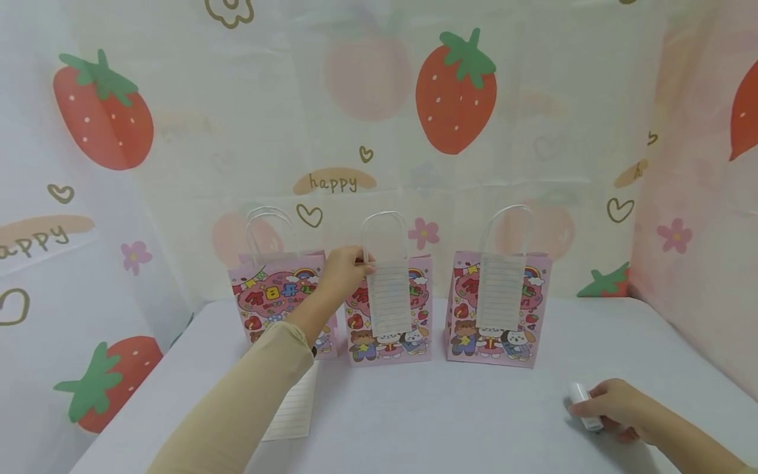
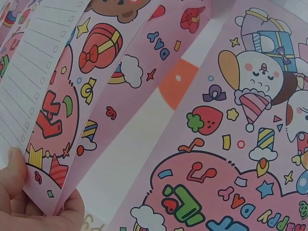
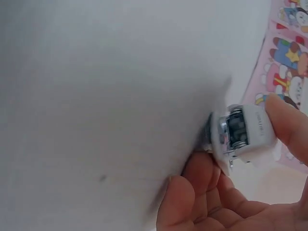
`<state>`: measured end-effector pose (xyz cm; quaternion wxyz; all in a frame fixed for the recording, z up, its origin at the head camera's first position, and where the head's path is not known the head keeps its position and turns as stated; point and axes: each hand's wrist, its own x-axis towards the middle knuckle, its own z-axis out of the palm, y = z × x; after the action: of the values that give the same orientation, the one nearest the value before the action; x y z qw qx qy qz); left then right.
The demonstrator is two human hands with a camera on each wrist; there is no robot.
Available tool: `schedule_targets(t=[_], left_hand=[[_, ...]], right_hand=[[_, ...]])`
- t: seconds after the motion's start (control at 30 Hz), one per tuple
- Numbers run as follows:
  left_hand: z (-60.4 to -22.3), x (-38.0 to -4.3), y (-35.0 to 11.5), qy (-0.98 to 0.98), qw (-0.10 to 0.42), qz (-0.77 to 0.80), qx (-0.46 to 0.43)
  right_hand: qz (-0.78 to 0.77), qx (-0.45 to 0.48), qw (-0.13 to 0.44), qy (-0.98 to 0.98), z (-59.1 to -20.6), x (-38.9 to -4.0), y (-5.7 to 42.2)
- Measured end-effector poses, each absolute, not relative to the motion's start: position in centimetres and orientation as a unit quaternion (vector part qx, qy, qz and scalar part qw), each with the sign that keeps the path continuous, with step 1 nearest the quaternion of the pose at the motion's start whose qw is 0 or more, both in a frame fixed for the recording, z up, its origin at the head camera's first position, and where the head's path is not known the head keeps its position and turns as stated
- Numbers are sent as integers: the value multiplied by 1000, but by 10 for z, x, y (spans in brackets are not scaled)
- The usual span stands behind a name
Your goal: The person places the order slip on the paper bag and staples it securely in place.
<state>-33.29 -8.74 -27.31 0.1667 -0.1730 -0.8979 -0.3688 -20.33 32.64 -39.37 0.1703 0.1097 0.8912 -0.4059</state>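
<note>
My left hand [image 1: 343, 271] reaches to the middle pink gift bag [image 1: 362, 345] and pinches its upper left corner. A lined paper slip [image 1: 389, 299] hangs on that bag's front, with its edge close to my thumb in the left wrist view. On the right, my right hand [image 1: 622, 409] holds a small white stapler [image 3: 257, 130] at the tabletop. A second slip [image 1: 500, 293] is on the front of the right gift bag [image 1: 491, 349]. My left forearm partly hides the left gift bag [image 1: 245, 276].
Another lined slip [image 1: 296, 411] lies on the white table [image 1: 474, 421] in front of the left bag, partly under my sleeve in view. White handles stand up from all three bags. A strawberry-printed cloth [image 1: 545, 85] hangs behind them.
</note>
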Motion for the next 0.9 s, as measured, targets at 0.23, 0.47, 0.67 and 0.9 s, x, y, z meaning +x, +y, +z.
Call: schedule_targets(t=[0.23,0.47,0.67,0.9], left_hand=[[-274,-333,-86,-897,171,-368,-175],[-273,-332,-87,-894,174,-374,-176],[-273,-332,-87,-894,174,-374,-175],[-271,-330,-86,-897,176,-368,-171]], right_hand=[[-454,99,148,873,-387,-205,320],[-516,74,134,843,-370,-208,309],[-528,48,127,838,-358,-206,302],[-529,44,119,839,-346,-209,294]])
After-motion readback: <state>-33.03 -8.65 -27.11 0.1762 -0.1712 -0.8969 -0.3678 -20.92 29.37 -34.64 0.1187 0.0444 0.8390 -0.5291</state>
